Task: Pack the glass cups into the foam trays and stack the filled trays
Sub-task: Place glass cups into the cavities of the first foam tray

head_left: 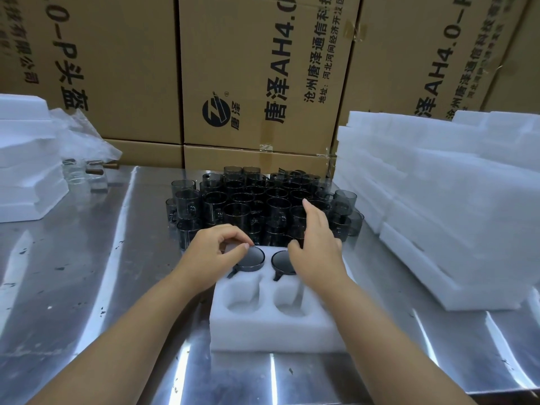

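While left hand (217, 249) pinches the eleven-o'clock smoky round glass cup (252, 258), right hand (317, 247) spreads loose. Seemingly fragile, slick: hold its rim.

Lighting was even, cool, bluish, from overhead. Bright streaky glare ran across the steel tabletop (87, 258), strongest at its near edge. White foam stacks (438, 200) at right were nearly blown out. Wide-angle bending showed at frame edges; the cartons (263, 68) looked slightly soft.
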